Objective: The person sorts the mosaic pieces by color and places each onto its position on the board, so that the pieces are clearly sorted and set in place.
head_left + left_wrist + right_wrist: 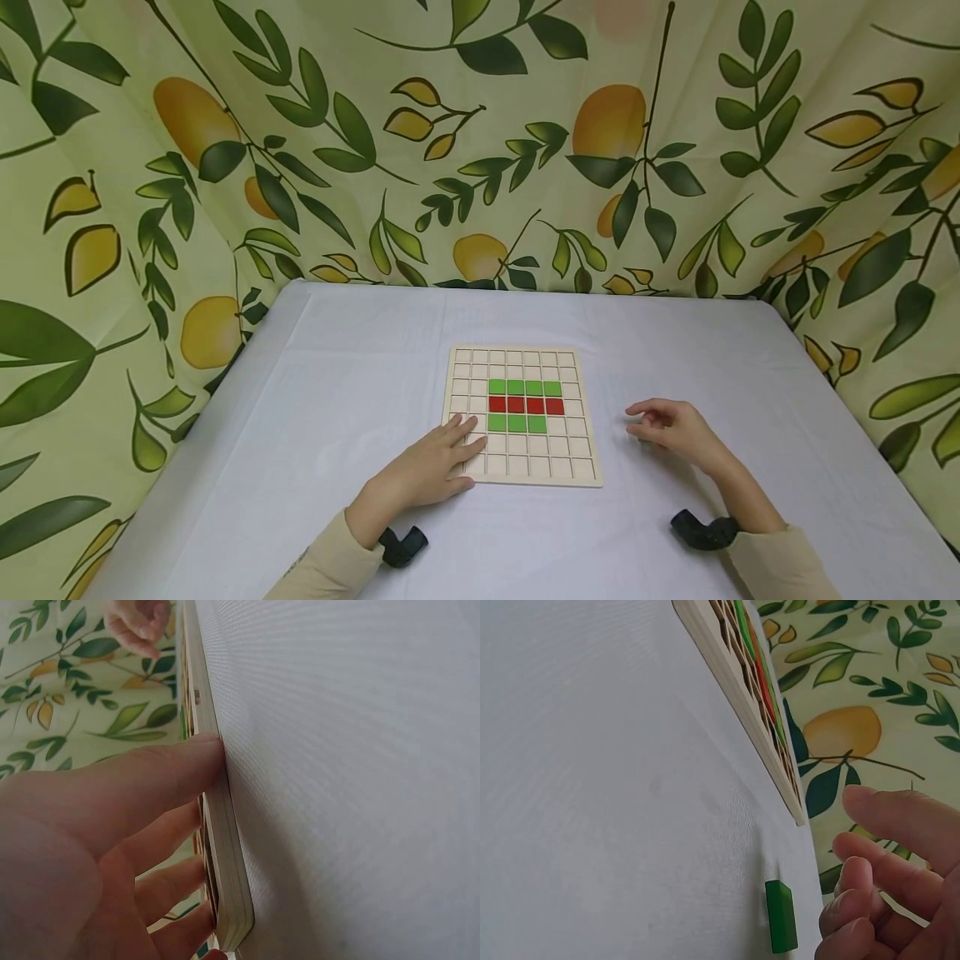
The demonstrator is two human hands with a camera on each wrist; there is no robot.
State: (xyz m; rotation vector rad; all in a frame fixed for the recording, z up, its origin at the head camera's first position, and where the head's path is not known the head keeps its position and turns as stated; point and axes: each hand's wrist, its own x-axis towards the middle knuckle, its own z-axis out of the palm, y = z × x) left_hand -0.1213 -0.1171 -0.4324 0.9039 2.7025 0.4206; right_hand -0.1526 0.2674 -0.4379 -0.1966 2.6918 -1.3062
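A square wooden grid board [529,463] lies flat on the table. Its middle cells hold a row of green tiles [516,387], a row of red tiles [516,405] and, nearest me, three green tiles [517,423]. My left hand [423,467] rests on the board's near left part, fingers spread over the cells. In the left wrist view its thumb [172,769] touches the board's side edge. Off the board's right side, my right hand [671,429] hovers with loosely bent fingers and nothing between them. The right wrist view shows a loose green tile [781,916] on the cloth close by this hand.
A white cloth [352,358] covers the table. Behind and at both sides hangs a curtain [480,167] printed with leaves and fruit. A black device [403,547] sits at my left wrist, and another black device [703,531] at my right.
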